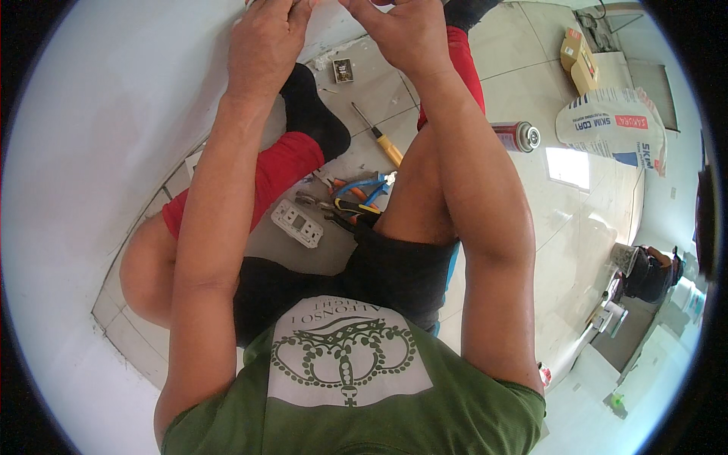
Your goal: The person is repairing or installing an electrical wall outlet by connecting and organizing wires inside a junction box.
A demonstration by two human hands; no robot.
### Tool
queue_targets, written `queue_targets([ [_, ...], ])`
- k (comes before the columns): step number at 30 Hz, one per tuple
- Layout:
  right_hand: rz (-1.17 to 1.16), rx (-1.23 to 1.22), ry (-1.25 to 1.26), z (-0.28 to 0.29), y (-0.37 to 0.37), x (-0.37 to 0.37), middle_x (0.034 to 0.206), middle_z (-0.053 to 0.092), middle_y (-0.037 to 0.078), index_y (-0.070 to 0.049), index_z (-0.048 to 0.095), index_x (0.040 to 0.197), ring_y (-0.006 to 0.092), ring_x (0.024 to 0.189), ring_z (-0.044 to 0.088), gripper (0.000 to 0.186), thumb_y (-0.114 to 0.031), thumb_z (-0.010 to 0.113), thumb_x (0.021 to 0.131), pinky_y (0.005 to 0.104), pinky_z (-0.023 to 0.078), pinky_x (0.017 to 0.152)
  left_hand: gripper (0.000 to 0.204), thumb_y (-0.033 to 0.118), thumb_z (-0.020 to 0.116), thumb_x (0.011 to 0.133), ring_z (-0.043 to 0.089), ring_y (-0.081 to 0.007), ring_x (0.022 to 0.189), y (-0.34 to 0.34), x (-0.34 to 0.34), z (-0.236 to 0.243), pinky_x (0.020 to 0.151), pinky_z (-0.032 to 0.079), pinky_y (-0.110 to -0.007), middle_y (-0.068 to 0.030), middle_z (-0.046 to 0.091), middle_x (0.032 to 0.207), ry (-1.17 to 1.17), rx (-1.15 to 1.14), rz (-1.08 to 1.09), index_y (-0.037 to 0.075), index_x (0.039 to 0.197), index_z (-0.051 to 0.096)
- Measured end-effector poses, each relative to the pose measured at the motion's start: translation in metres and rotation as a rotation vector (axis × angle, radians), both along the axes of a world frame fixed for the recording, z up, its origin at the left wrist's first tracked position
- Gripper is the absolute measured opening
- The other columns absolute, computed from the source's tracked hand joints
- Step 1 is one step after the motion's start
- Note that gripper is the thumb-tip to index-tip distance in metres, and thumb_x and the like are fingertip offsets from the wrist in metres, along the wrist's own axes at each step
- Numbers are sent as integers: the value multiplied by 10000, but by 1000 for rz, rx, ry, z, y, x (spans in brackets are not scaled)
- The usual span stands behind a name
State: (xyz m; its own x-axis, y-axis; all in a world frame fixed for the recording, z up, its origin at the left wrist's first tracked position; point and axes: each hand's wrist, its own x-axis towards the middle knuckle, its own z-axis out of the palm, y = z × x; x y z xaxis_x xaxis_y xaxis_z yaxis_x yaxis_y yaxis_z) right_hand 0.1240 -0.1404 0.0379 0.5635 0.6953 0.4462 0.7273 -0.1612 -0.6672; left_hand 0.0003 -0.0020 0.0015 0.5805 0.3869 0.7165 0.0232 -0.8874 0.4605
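Because the bare left hand (265, 49) at eleven o'clock and bare right hand (407, 38) at twelve are cropped, I cannot tell their grip; a small white-rimmed rectangular box (343, 71) shows between them, at twelve.

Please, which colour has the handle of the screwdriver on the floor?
The screwdriver handle is mostly yellow; it shows in the head view, the only one.

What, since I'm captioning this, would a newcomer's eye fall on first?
Probably the big crown print on the green shirt, bottom centre. Next, the red cloth on both lower legs, with a screwdriver and pliers on the floor between the legs. The left hand and right hand are partly cut off by the top edge.
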Motion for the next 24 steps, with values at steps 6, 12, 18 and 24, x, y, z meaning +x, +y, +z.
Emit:
queue_targets([
  [6, 2, 7, -1, -1, 0, 1, 1040, 724, 118, -42, 746, 1005, 255, 948, 694, 198, -221, 733, 923, 371, 559, 820, 153, 161, 688, 985, 719, -316, 767, -1, 1, -1, 655, 566, -389, -157, 718, 877, -20, -38, -3, 10, 962, 676],
  [12, -27, -61, 54, 4, -1, -2, 1063, 718, 120, -42, 749, 1017, 262, 962, 695, 215, -234, 731, 923, 377, 562, 829, 169, 179, 684, 993, 719, -277, 763, 2, 0, -3, 656, 566, -376, -149, 729, 890, -4, -14, -25, 11, 975, 678],
  [18, -29, -79, 39, 3, 0, -3, 1074, 713, 120, -54, 753, 1022, 265, 982, 690, 206, -235, 723, 930, 383, 556, 856, 200, 201, 670, 1010, 722, -263, 763, 0, 0, -3, 655, 570, -366, -144, 737, 900, 4, -28, -16, 3, 990, 683],
  [24, -37, -97, 37, 3, -3, -3, 1075, 708, 115, -56, 753, 1019, 256, 981, 684, 198, -230, 727, 927, 385, 552, 868, 205, 216, 657, 1024, 719, -239, 812, 3, -3, -6, 685, 574, -359, -121, 740, 956, 35, -49, -51, 22, 1075, 701],
])
